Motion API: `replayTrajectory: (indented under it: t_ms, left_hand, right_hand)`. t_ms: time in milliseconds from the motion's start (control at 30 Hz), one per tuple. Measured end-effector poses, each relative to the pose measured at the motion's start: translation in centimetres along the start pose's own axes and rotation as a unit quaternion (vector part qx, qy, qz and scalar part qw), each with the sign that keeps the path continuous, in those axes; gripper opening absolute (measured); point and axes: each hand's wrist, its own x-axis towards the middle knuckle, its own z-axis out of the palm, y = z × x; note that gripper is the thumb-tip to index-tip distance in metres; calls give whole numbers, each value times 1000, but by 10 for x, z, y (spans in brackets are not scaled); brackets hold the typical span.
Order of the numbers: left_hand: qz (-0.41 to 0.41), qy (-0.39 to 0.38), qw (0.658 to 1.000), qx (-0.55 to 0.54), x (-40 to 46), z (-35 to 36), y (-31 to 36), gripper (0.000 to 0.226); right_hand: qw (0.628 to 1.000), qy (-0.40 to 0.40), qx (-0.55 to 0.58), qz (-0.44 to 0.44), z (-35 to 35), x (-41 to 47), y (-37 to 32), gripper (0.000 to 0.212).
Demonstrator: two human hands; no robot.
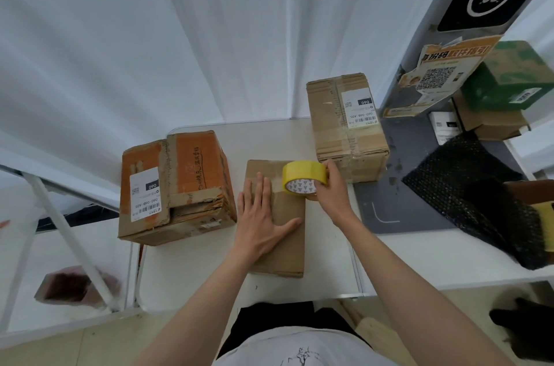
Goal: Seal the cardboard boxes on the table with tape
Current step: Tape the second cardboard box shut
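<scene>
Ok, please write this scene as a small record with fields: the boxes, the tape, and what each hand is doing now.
surface: white table
middle box: flat plain brown cardboard box, lying in front of the person
left box: orange and brown cardboard box with white label, flaps worn
far right box: brown corrugated cardboard box with white label
tape: yellow roll of tape, on the flat box's far part
left hand: pressed flat on the flat box
right hand: gripping the roll

Matt brown cardboard box (278, 224) lies on the smooth white counter (326, 269); on it, a glossy yellow plastic tape roll (302, 175); right of it, black bubble wrap (467, 185).
</scene>
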Motion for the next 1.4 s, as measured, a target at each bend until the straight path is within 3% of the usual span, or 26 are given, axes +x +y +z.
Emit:
replayTrajectory:
  t_ms: [67,200,467,767,933,1133,1267,1400]
  left_hand:
    - [3,-1,1000,1,0,0,0,124]
    - [2,-3,1000,1,-1,-1,-2,125]
    - [7,-19,1000,16,-1,-4,-6,123]
    - [20,-27,999,13,-2,-10,-9,121]
    - [29,-33,999,12,-3,-12,-4,116]
    - [-86,-71,994,11,4,-15,32,130]
    - [-133,-99,986,-23,9,-17,48,126]
    - [-148,-76,981,-104,12,-29,38,114]
  right_hand:
    - [999,28,-24,-40,2,-6,-1,24]
    - [970,54,-191,-137,8,-11,-4,28]
    - [921,113,-345,-142,-14,-11,-4,31]
    - [923,124,-351,-96,-41,-15,36,17]
    - [957,110,-270,-13,-42,-22,68,19]
    - [969,155,-188,45,-32,-21,78,18]
    - [975,177,-92,103,-34,-25,88,21]
    - [978,150,46,138,-22,-27,81,12]
